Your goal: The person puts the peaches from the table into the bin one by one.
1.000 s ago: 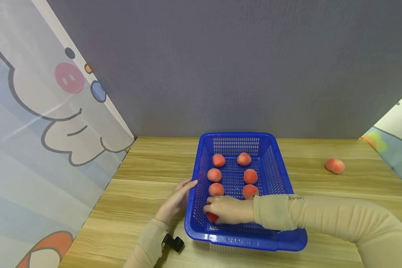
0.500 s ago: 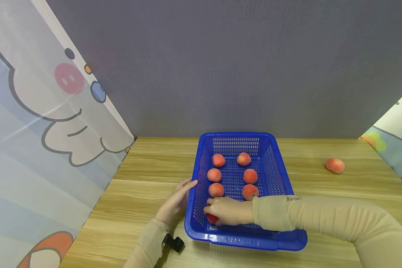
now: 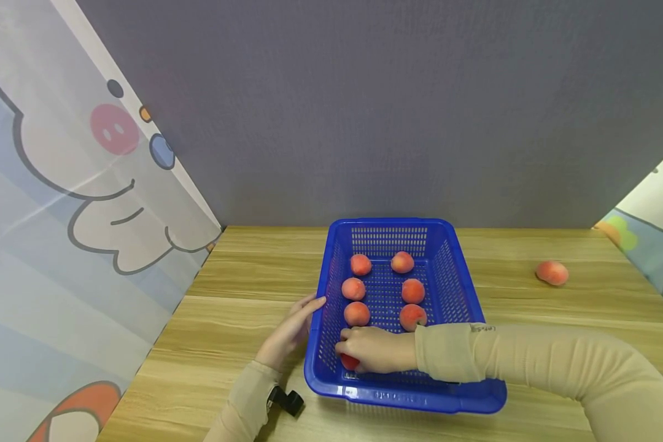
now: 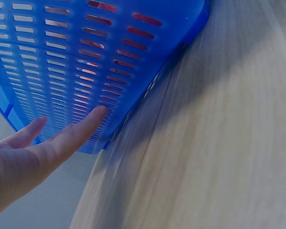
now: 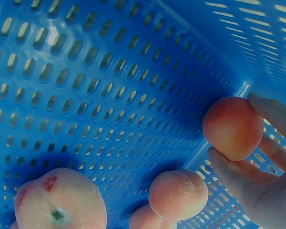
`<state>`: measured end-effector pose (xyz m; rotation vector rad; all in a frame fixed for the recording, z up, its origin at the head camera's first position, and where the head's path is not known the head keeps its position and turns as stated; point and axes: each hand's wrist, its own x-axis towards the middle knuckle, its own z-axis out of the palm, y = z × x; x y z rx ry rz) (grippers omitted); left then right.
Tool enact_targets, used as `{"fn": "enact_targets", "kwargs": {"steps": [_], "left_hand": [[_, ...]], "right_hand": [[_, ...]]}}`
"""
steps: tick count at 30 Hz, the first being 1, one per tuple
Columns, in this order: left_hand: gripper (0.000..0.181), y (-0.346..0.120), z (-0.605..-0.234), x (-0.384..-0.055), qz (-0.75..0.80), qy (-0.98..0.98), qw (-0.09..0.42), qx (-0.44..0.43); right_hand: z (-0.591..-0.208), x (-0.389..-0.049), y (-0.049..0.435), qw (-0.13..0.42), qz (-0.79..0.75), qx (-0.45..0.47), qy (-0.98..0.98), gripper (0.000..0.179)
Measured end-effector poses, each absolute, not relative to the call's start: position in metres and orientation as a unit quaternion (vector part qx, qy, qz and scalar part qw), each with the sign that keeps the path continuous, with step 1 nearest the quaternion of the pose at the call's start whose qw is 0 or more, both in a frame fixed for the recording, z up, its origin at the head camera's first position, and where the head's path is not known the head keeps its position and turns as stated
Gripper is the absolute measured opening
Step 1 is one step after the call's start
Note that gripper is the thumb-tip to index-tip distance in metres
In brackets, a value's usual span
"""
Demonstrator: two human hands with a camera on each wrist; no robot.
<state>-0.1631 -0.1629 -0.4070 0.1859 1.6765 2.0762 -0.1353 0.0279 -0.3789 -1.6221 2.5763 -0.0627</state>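
Observation:
A blue plastic basket (image 3: 409, 400) stands on the table, with several peaches in two rows on its floor. Inside it, toward the near left corner, my right hand (image 3: 377, 349) holds a red peach (image 3: 350, 361), mostly covered by the fingers in the head view. The right wrist view shows thumb and fingers curled round this peach (image 5: 233, 128), close to the basket wall. My left hand (image 3: 288, 333) is at the basket's left side, its thumb by the rim. In the left wrist view, the left hand's extended fingers (image 4: 76, 136) lie against the slotted outer wall.
One more peach (image 3: 552, 272) lies on the wooden table (image 3: 243, 264), right of the basket. A grey panel (image 3: 364, 110) rises behind the table. Printed cartoon sheets (image 3: 61, 215) hang at both sides. The right forearm (image 3: 530, 356) crosses over the basket's right rim.
The right hand and sleeve have shifted very slightly, the hand still holding the same peach. The left hand, the basket and the other peaches have stayed in place.

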Motion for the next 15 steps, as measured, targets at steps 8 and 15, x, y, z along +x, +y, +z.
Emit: {"fn": "enact_targets", "kwargs": {"steps": [8,15], "left_hand": [[0.043,-0.165,-0.416,-0.168,0.754,0.610,0.235,0.063],[0.045,-0.166,-0.423,-0.171,0.769,0.592,0.233,0.058]], "right_hand": [[-0.378,-0.135,0.028,0.047,-0.020,-0.529,0.847,0.030],[-0.377,-0.135,0.029,0.041,-0.022,-0.532,0.846,0.030]]}}
